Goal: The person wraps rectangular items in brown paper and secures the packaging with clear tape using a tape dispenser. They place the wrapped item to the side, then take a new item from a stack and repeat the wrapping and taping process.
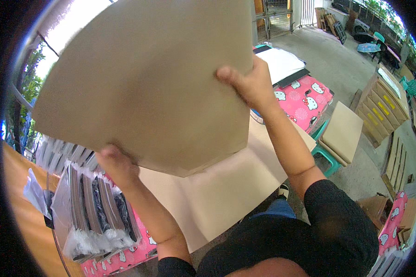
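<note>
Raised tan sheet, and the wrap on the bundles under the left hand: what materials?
Tan sheet: looks like cardboard or paperboard, matte and uncoated; stays flat and stiff while the left hand and right hand grip its edges. Wrap on the bundles: likely thin clear plastic film, glossy and crinkled, contents showing through.

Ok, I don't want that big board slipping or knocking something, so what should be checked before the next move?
1. Left hand grips the cardboard sheet at its lower edge: ok.
2. Right hand grips its right edge: ok.
3. Sheet lifted off the flat cardboard below: ok.
4. View past the raised sheet: not ok, it hides much ahead.
5. Bagged stacks apart from the sheet: ok.
6. Sheet's far corners undamaged: cannot tell.
</note>
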`<state>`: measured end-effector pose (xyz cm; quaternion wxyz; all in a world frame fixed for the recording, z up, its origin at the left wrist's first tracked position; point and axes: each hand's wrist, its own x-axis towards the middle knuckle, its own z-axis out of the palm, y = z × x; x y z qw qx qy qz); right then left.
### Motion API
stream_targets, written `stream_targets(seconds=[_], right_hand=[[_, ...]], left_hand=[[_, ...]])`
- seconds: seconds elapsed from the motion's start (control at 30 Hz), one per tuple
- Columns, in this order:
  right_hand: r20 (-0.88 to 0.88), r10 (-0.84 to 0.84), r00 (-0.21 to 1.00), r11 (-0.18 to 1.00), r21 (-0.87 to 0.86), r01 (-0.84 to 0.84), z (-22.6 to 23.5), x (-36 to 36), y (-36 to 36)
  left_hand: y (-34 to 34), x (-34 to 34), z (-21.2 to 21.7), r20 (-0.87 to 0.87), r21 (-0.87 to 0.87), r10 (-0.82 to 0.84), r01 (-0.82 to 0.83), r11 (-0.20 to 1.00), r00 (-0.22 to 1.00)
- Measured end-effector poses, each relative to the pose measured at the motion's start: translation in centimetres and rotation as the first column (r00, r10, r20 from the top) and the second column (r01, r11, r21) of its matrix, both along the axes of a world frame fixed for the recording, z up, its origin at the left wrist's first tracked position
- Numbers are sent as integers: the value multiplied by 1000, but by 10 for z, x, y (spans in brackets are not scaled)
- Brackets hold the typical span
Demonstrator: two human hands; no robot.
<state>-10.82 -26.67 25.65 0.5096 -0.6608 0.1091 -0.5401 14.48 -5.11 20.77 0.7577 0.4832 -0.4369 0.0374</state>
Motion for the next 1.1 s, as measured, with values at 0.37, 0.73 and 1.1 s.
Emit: stream_targets(seconds=[0.37,0.73,1.1], right_hand=[[-215,12,977,993,-114,-38,-78,-31,-39],[-254,278,927,926,328,-187,-210,-7,45],[-681,684,260,580,292,-761,-187,4,122]], left_hand=[[6,-20,-40,-110,256,34,-5,967,993],[-58,-43,12,-274,205,134,-78,976,952],[-19,-73,-98,322,647,188,-361,672,928]])
